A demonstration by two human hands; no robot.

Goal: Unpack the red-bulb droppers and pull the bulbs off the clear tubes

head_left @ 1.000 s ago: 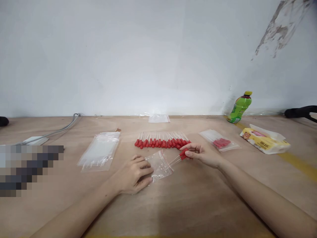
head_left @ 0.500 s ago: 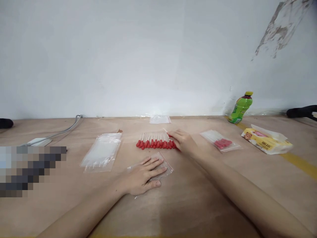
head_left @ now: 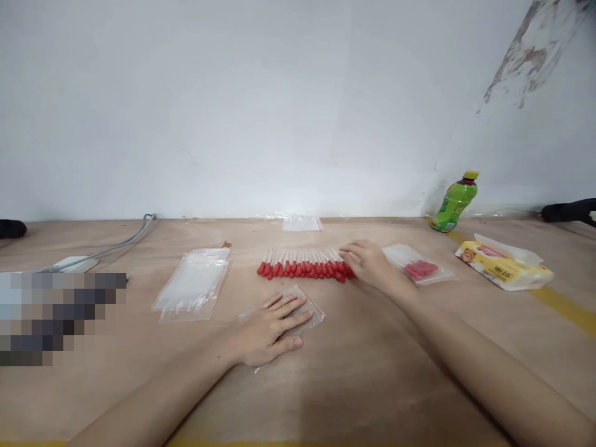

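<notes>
My left hand [head_left: 272,326] lies flat with fingers spread on a small clear zip bag [head_left: 311,308] with a red seal strip, on the wooden table [head_left: 354,372]. A row of several red-bulbed droppers [head_left: 302,264] lies just beyond it. My right hand [head_left: 367,261] rests at the right end of that row with fingers curled over the last droppers; what it grips is hidden.
A stack of clear bags [head_left: 193,282] lies to the left, a filled bag of droppers [head_left: 416,265] to the right. A green bottle [head_left: 454,202] and a tissue pack [head_left: 505,267] stand far right. A grey cable [head_left: 116,245] runs at the left, another bag [head_left: 302,223] by the wall.
My right hand left the bag mouth, reached to the dropper row, then slid to its right end. My left hand flattened on the small bag.
</notes>
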